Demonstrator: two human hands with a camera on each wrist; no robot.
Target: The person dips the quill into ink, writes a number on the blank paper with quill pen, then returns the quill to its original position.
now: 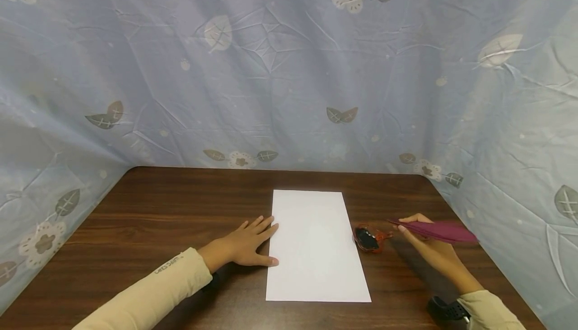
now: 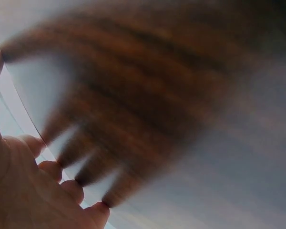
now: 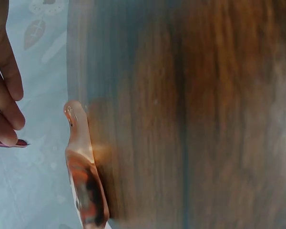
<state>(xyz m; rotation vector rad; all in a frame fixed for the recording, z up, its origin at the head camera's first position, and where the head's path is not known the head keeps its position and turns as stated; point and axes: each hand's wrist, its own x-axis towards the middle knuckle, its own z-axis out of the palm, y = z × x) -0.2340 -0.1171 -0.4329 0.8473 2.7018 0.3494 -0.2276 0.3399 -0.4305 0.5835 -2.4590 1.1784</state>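
Observation:
A blank white sheet of paper lies lengthwise on the dark wooden table. My left hand rests with spread fingers at its left edge, thumb and fingertips just on the sheet. Between thumb and fingers, my right hand pinches a maroon feather quill, tip pointing left and vane trailing right. Close to the tip sits a small orange glass dish of black liquid, beside the paper's right edge. The right wrist view shows the dish side-on, with the quill's dark tip raised above the table.
Pale blue cloth with leaf and flower prints hangs behind the table and along both sides. The brown wood-grain tabletop has rounded far corners. A black band is around the right wrist.

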